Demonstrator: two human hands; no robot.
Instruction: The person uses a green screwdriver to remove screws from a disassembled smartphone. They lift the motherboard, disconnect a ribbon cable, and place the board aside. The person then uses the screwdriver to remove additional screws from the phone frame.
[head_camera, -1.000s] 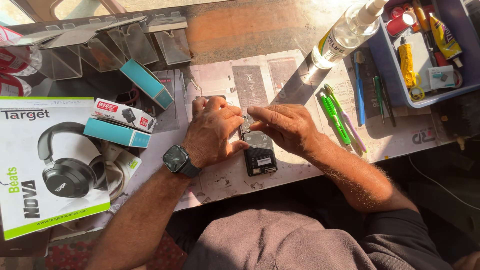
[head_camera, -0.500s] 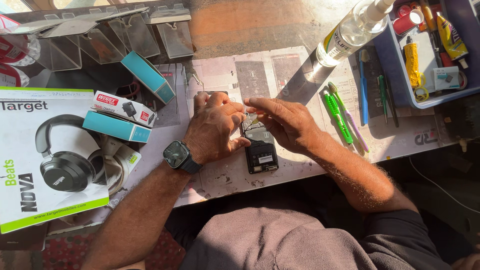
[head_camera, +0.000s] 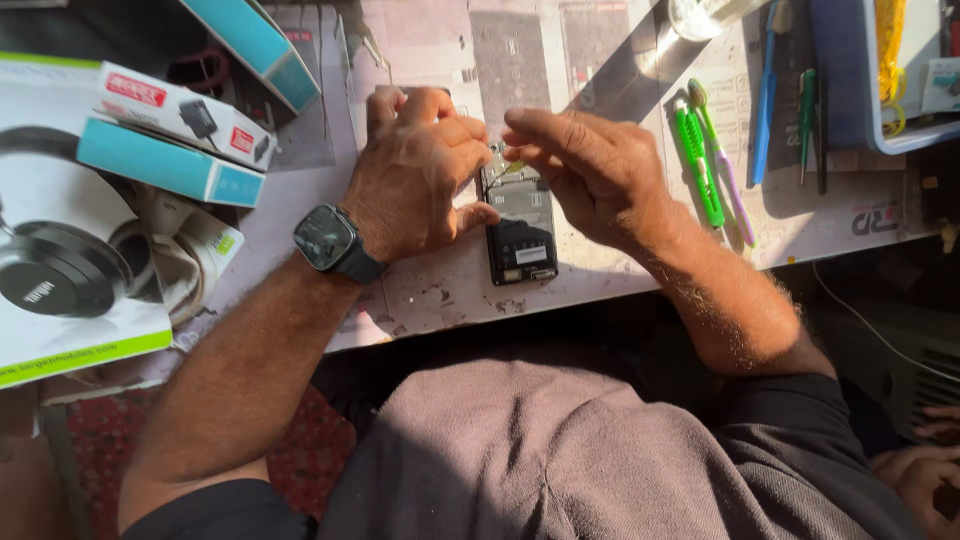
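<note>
While both forearms reach in from the bottom edge and meet at the middle of the table (head_camera: 420, 290), I see the left hand (head_camera: 415, 175) lying knuckles-up, its wrist wearing a dark square watch (head_camera: 328, 242). That hand is curled fairly tight: the fingers bend down over the top left edge of an opened phone (head_camera: 520, 225), and the thumb presses against the phone's left side, pinning it in place. The phone lies flat with its back off, dark inner parts showing, just in front of the table's near edge and between the two hands.

My view of the right hand (head_camera: 590, 170) shows it coming in from the right, wrist bent, palm down. Its fingers are drawn narrow, thumb and forefinger pinched together over the phone's upper end; something small and pale sits at the fingertips, but I cannot tell what it is.

To the right of that hand lie a green-handled tool (head_camera: 698, 165) and a purple-handled one (head_camera: 730, 190), side by side. At the left sit a white headphone box (head_camera: 60, 300) and a teal and white box (head_camera: 170, 165), well apart from the phone
</note>
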